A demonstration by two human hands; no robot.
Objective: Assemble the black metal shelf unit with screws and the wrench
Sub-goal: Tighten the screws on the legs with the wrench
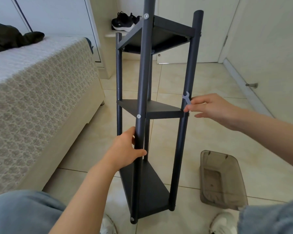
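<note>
The black metal shelf unit [161, 110] stands upright on the tiled floor in front of me, with three shelves between round posts. Silver screws [138, 116] show on the near post at the middle and top shelves. My left hand [125, 152] wraps around the near post between the middle and bottom shelves. My right hand [211, 108] pinches a small silver wrench [186, 98] beside the right post, at the corner of the middle shelf. The screw under that corner is mostly hidden by my fingers.
A smoky transparent plastic bin [222, 179] lies on the floor to the right of the shelf base. A bed [41, 92] with a patterned cover fills the left. Black sneakers [123, 22] sit on a ledge behind. A door and doorstop [252, 85] stand at right.
</note>
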